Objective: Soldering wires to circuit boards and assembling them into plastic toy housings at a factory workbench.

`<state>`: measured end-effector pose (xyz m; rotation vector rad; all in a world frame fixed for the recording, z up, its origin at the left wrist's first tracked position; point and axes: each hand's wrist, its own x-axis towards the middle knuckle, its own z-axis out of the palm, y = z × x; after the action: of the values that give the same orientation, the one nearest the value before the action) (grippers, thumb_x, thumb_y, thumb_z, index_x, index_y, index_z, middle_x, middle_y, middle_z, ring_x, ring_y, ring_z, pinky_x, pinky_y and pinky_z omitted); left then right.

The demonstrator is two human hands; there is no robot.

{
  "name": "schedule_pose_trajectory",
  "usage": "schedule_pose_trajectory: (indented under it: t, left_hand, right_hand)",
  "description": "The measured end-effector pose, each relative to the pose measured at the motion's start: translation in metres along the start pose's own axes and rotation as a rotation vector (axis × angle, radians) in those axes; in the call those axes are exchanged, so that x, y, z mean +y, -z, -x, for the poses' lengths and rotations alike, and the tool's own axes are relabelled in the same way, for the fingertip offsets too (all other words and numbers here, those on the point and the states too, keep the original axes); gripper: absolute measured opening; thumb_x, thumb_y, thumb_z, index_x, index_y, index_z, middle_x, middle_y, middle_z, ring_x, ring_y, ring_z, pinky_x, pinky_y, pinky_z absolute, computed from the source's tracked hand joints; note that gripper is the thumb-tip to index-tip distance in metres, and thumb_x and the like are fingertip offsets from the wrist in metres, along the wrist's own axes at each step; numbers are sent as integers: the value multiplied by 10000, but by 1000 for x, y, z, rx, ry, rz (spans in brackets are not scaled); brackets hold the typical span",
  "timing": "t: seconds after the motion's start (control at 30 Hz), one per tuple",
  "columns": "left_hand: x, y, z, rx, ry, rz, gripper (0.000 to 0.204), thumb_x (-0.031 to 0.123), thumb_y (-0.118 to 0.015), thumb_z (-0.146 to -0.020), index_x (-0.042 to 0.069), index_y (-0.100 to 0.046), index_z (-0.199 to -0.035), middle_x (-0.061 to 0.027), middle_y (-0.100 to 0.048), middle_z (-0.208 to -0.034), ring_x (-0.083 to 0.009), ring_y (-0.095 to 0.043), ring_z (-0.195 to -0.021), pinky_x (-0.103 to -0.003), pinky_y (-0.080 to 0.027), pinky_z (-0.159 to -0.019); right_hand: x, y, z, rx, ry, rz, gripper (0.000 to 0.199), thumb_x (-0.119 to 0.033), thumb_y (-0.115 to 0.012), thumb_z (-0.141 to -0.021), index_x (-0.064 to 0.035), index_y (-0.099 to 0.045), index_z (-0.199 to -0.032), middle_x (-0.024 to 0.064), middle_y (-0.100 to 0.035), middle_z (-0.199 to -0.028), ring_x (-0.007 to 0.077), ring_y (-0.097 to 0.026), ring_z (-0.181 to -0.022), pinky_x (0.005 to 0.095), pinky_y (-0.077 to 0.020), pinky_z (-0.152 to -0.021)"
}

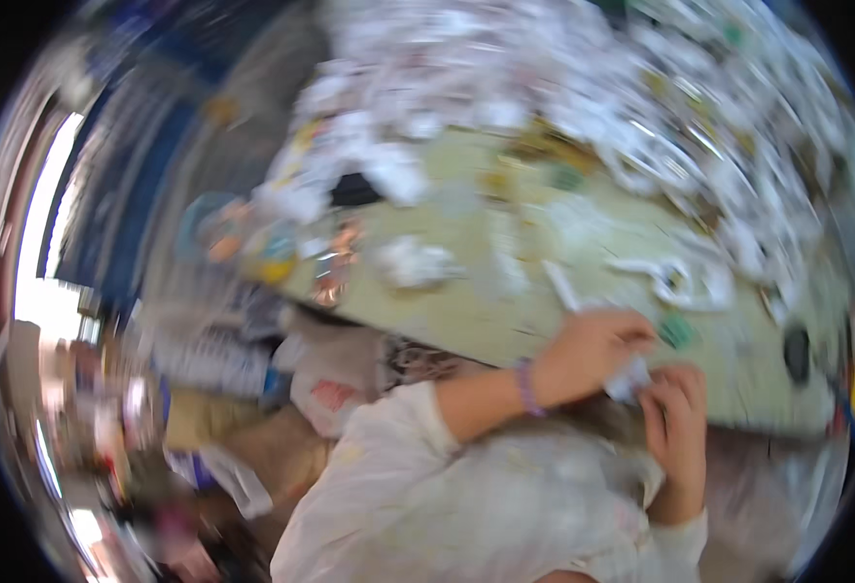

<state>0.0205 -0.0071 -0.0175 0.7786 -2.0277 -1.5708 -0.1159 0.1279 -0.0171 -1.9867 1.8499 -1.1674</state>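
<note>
My left hand and my right hand meet at about four o'clock in the view, at the near edge of the pale green tabletop. Both are closed around a small white crumpled piece, pinched between their fingers; the blur keeps me from telling what it is. A purple wristband sits on my left wrist. Just beyond my left hand, toward one o'clock, lies a small green bit. A heap of white scraps covers the far tabletop from twelve to two o'clock. Bags and clutter lie at eight o'clock.
</note>
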Motion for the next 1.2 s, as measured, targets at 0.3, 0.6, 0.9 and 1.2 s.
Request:
schedule_pose_trajectory:
  t: [0.3, 0.6, 0.9, 1.2]
  left_hand:
    - [-25, -32, 3, 278, -477, -289, 102, 159, -643, -774, 61, -619, -786, -90, -595, -762, -309, -573, -765, -413, -436, -722]
    - [-34, -16, -31, 234, -393, -195, 127, 134, -664, -734, 22, -611, -761, -120, -595, -760, -319, -588, -768, -414, -460, -693]
    - [-25, -16, -28, 53, -386, -240, 154, 140, -679, -663, 46, -704, -782, -136, -653, -745, -313, -624, -717, -410, -479, -649]
    - [-20, -33, -28, -111, -457, -387, 135, 184, -656, -668, 52, -671, -691, -149, -642, -726, -323, -621, -708, -428, -473, -633]
  right_hand:
    - [-14, 22, -24, -256, -579, 164, 448, -328, -574, -938, -7, -542, -1250, 202, -590, -1215, 348, -578, -1078, 382, -451, -924]
    - [-33, -6, -30, -42, -448, -309, 479, -253, -541, -960, 86, -467, -1290, 254, -529, -1263, 328, -562, -1113, 391, -439, -957]
    - [1, 2, -35, 68, -290, 459, 398, -310, -638, -864, 11, -631, -1098, 255, -611, -1001, 410, -590, -912, 477, -466, -808]
    - [35, 24, -11, -75, -188, 229, 410, -245, -670, -843, 11, -620, -1160, 251, -626, -1093, 368, -596, -1020, 438, -433, -924]
